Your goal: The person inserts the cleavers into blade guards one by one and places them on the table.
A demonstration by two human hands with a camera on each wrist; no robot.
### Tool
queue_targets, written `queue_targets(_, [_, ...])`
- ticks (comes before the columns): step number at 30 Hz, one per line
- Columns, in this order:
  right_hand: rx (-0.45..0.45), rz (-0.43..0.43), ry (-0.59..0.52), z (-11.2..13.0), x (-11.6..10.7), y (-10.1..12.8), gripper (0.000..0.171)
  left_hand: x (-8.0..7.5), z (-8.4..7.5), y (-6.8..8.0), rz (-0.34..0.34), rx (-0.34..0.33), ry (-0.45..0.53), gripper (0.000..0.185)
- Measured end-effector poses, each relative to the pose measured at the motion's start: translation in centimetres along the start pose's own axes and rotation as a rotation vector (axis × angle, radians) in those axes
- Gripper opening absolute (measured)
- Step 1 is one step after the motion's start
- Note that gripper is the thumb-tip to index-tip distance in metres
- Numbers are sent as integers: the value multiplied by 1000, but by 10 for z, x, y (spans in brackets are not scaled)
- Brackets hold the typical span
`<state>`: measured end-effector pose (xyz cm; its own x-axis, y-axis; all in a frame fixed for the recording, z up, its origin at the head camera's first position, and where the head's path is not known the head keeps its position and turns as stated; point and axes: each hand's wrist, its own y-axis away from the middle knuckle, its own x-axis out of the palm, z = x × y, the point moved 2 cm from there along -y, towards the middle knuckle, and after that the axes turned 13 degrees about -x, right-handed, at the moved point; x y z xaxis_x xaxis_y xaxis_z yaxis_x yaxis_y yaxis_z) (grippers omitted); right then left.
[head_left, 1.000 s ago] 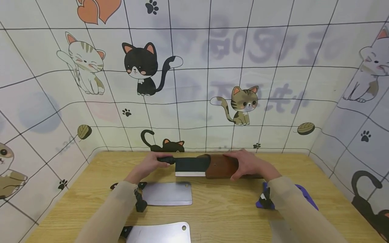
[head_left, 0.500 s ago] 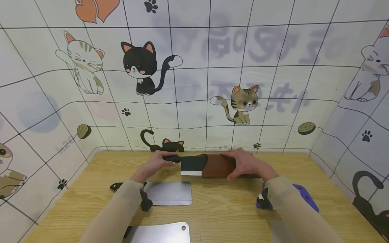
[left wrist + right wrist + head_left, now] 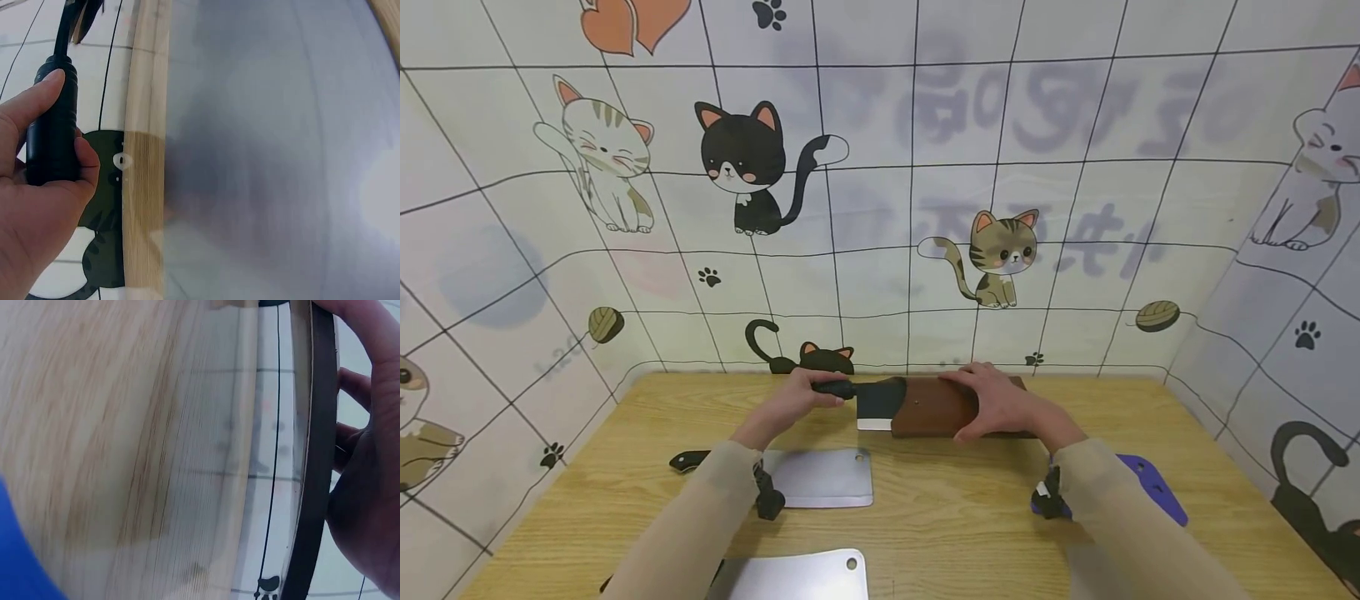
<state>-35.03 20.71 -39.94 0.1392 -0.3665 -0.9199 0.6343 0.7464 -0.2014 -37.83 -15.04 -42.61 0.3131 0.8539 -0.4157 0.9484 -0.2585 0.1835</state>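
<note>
In the head view my left hand [image 3: 792,402] grips the black handle [image 3: 835,389] of a cleaver [image 3: 877,400] with a dark blade and a pale edge. Most of that blade is hidden inside a brown sheath [image 3: 928,408]; only a short stretch by the handle shows. My right hand [image 3: 997,402] holds the sheath from its far side, thumb at the near edge and fingers over the top. The left wrist view shows my thumb and fingers wrapped around the ridged handle [image 3: 53,134]. In the right wrist view the sheath's dark narrow edge [image 3: 320,437] runs beside my palm.
A shiny cleaver [image 3: 823,479] lies below the left hand, and a second shiny cleaver [image 3: 805,575] lies closer, both partly behind the left sleeve. A blue flat object [image 3: 1150,485] sticks out past the right sleeve. A cat-patterned wall [image 3: 910,275] rises behind the wooden table [image 3: 955,517].
My left hand has moved right, pushing the cleaver deeper into the sheath, so less blade shows. The sheath and right hand have shifted slightly left.
</note>
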Motion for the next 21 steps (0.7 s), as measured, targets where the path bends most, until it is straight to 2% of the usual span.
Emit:
queue_targets(3, [-20, -10, 12, 4, 2, -5, 104, 5, -5, -2, 29, 10, 36, 48])
queue_targets(8, [-22, -26, 28, 8, 3, -8, 106, 11, -12, -3, 38, 15, 66, 49])
queue_targets(21, [-34, -18, 69, 6, 8, -12, 105, 22, -16, -8, 7, 10, 20, 47])
